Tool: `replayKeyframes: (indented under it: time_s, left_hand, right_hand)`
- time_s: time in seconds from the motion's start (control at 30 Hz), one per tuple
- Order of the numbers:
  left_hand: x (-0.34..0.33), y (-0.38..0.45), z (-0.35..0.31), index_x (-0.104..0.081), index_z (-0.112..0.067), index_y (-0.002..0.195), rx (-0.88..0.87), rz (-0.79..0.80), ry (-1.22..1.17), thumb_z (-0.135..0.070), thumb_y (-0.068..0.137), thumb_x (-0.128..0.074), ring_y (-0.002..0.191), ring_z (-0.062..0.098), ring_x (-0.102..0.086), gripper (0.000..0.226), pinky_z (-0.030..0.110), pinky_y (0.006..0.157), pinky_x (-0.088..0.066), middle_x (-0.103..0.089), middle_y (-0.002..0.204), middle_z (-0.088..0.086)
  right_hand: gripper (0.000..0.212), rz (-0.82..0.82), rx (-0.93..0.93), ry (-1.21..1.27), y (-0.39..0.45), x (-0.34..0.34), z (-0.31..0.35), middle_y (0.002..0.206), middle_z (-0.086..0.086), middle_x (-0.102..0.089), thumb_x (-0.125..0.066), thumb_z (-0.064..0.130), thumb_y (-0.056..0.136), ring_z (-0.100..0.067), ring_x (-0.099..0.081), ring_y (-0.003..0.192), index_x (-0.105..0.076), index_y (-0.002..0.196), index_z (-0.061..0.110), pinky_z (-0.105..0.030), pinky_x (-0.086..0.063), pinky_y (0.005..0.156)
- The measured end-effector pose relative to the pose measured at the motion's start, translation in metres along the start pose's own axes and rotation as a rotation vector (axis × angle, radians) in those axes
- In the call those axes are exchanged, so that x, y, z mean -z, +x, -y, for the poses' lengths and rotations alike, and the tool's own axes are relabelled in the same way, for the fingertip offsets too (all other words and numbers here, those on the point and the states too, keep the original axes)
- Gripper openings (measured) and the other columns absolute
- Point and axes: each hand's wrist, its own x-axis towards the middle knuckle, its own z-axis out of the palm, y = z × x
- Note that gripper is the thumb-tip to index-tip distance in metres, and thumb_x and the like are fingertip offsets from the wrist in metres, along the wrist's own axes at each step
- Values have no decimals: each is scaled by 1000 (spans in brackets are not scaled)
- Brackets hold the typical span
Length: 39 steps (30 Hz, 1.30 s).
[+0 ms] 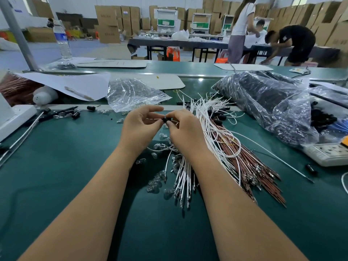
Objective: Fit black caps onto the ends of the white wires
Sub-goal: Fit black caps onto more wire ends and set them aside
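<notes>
Both hands pinching one black cap (165,120)
Left hand (139,127) and right hand (185,129) could fumble it; tiny cap, thin wire

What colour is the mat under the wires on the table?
Dark green. The mat shows best in the head view, the only one, under the wires.

Nothing written here can be made out. The cardboard boxes (107,17) stacked at twelve o'clock carry dark printed marks, too blurred to read. The water bottle (63,41) at eleven o'clock wears a blue label whose lettering is too small to tell, as is the small blue sign (18,10) on the far wall.
</notes>
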Motion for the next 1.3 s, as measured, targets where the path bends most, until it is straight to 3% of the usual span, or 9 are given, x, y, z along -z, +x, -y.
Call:
replayKeyframes:
  time_s: [0.17, 0.33, 0.4, 0.5, 0.63, 0.77, 0.9, 1.13, 1.3]
  left_hand:
    - [10, 6, 8, -69, -20, 93, 13, -251, 216, -2, 88, -61, 71, 12, -62, 21, 19, 65, -50, -69, 82, 0]
    - [46, 11, 17, -70, -18, 102, 199, -584, 449, -8, 90, -53, 104, 27, -60, 22, 31, 91, -45, -69, 105, 6]
    - [45, 10, 16, -68, -23, 107, 226, -547, 668, -7, 86, -52, 121, 32, -45, 31, 42, 100, -34, -61, 121, 5]
    - [23, 5, 6, -66, -22, 113, -75, -360, 781, -1, 81, -53, 131, 25, -31, 40, 43, 107, -15, -52, 134, -1]
    - [-9, -1, 2, -68, -15, 108, -349, -115, 825, -18, 96, -45, 111, 25, -50, 26, 40, 96, -25, -66, 110, 3]
    - [0, 5, 9, -68, -13, 107, -227, -223, 884, -15, 98, -45, 102, 26, -51, 24, 34, 82, -27, -69, 105, 7]
    - [26, 7, 15, -66, -11, 108, -8, -332, 992, -10, 94, -47, 108, 34, -50, 23, 40, 86, -34, -65, 106, 14]
    - [3, 4, 6, -67, -8, 102, -441, 11, 844, -15, 95, -50, 91, 28, -57, 20, 36, 81, -39, -69, 98, 9]
    - [13, 9, 17, -67, -7, 91, -222, -147, 875, -12, 94, -50, 86, 32, -57, 18, 36, 74, -39, -68, 89, 12]
  right_hand:
    - [15, -142, -20, -364, 1, 2, -6, 99, 1, -61, -57, 13, 93, -12, -46, 86, -64, 107, 16, -25, -21, 76]
    - [21, -299, -154, -529, 2, 11, -11, 106, 4, -59, -52, 14, 93, -19, -50, 102, -59, 111, 22, -35, -27, 94]
    - [21, -267, -104, -521, 2, 8, -9, 104, 4, -60, -52, 12, 93, -19, -50, 100, -59, 110, 21, -32, -26, 90]
    - [16, -213, 27, -441, 1, 4, -3, 103, 2, -62, -53, 15, 95, -18, -51, 98, -60, 109, 19, -27, -21, 81]
    - [15, -142, 130, -377, -1, -3, 4, 102, -1, -61, -49, 13, 96, -18, -50, 94, -60, 108, 14, -23, -20, 77]
    - [13, -132, 36, -424, 0, 1, -3, 90, 3, -62, -52, 9, 94, -14, -51, 80, -59, 103, 16, -26, -32, 74]
    - [15, -122, -50, -391, 0, 2, -5, 83, -2, -64, -53, 2, 92, -19, -58, 76, -59, 101, 12, -28, -42, 70]
    - [13, 9, 48, -132, -3, 1, 0, 94, -6, -66, -52, 7, 95, -19, -58, 82, -62, 103, 8, -30, -47, 71]
    - [14, -43, -19, -159, -1, 4, -6, 94, -6, -66, -51, 2, 95, -17, -56, 82, -61, 104, 6, -27, -42, 73]
